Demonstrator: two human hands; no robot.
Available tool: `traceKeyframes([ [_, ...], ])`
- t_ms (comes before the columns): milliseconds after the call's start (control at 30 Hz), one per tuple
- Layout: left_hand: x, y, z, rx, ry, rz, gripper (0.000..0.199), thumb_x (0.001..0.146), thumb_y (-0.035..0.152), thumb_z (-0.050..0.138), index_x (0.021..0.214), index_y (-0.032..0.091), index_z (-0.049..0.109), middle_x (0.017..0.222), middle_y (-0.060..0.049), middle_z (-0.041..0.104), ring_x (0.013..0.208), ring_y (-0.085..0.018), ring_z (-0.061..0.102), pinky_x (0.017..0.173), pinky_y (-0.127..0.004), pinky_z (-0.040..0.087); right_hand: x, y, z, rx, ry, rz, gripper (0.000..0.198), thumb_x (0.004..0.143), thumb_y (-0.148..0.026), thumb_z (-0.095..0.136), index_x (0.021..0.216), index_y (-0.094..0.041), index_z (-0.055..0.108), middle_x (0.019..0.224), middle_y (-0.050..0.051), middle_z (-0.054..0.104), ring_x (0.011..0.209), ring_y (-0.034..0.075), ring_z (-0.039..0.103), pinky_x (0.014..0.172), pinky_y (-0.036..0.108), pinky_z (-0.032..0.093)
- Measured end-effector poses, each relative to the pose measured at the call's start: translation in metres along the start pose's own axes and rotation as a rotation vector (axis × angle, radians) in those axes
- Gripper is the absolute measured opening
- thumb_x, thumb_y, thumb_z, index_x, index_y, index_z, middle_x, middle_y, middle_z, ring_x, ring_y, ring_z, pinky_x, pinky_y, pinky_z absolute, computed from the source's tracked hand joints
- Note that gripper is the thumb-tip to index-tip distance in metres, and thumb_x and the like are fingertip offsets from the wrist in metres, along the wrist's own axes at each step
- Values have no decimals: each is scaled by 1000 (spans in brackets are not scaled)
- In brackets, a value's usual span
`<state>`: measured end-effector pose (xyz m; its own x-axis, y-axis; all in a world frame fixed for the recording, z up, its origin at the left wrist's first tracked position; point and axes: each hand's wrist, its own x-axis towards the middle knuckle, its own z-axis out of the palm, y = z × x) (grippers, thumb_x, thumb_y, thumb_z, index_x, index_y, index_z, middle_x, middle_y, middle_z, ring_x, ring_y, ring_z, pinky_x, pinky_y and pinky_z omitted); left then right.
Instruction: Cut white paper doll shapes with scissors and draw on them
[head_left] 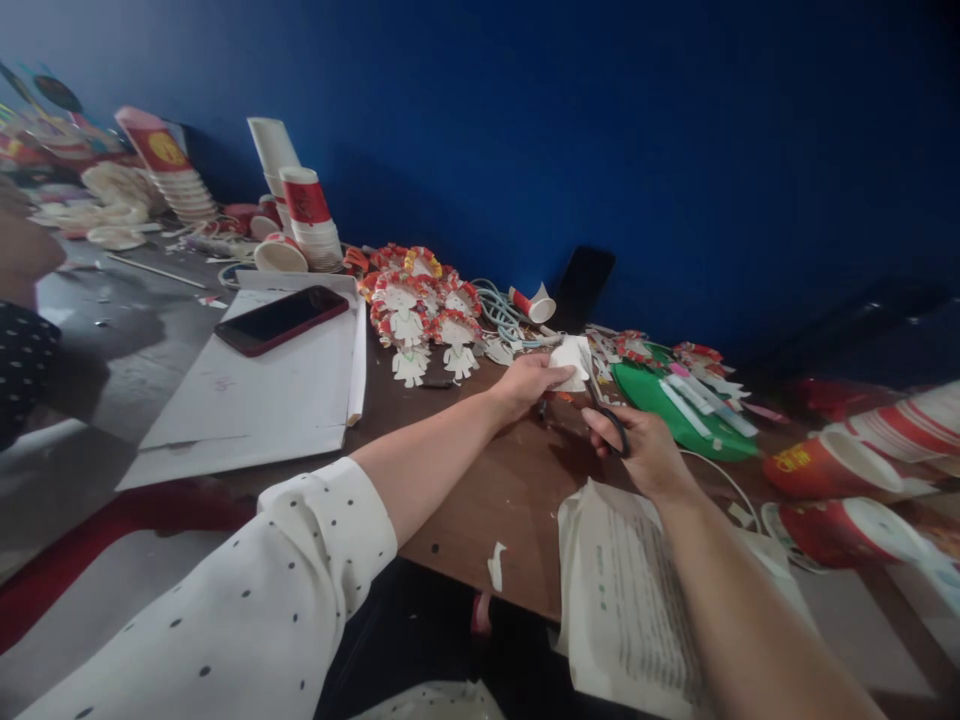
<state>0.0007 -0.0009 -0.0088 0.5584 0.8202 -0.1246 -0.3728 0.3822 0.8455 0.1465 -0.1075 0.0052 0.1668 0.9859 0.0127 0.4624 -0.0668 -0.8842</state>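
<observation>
Pinches a white paper piece (570, 362) between thumb and fingers of the left hand (531, 385), over the far middle of the brown table (469, 510), with the thumb pressed flat on it and hiding a part. Grasps black-handled scissors (622, 432) in the right hand (637, 445), with fingers curled around the handles and the blades at the paper's right edge; cannot tell how far apart the blades stand.

Covers part of a printed packet (619, 590) at near right with the right forearm. Has paper figures (459, 355) with red fringes piled left of the left hand, then a coiled pale cable (501, 310) and a tipped cup (536, 303) beyond. Has a green sheet (656, 410) just right of the scissors, and red-and-white cups (832, 465) farther right. To the left, has a flat white box (247, 400) under a phone (283, 320), with stacked cups (307, 215) behind. Sits near another person's dotted dark clothing (26, 370) at far left.
</observation>
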Motion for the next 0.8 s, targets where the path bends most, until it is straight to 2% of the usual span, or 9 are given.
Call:
traceKeyframes([
  [133, -1, -3, 1, -8, -23, -13, 13, 76, 19, 72, 77, 10, 62, 63, -2, 65, 51, -9, 57, 56, -22, 42, 1, 5, 2, 7, 5, -3, 39, 77, -56, 69, 73, -17, 70, 60, 1, 62, 49, 11, 54, 50, 23, 43],
  [367, -1, -2, 3, -4, -7, -24, 7, 79, 14, 67, 77, 9, 63, 61, -2, 65, 53, -9, 57, 57, -22, 43, 1, 3, 2, -11, 23, -27, 40, 79, -56, 67, 69, -17, 68, 58, 0, 59, 49, 11, 53, 50, 24, 41],
  [800, 1, -4, -1, 41, -21, -11, 12, 78, 18, 70, 75, 9, 61, 60, -1, 63, 49, -7, 54, 54, -21, 40, -2, -9, 1, -51, 44, -10, 41, 76, -56, 68, 62, -18, 65, 53, -1, 57, 47, 11, 50, 48, 23, 42],
])
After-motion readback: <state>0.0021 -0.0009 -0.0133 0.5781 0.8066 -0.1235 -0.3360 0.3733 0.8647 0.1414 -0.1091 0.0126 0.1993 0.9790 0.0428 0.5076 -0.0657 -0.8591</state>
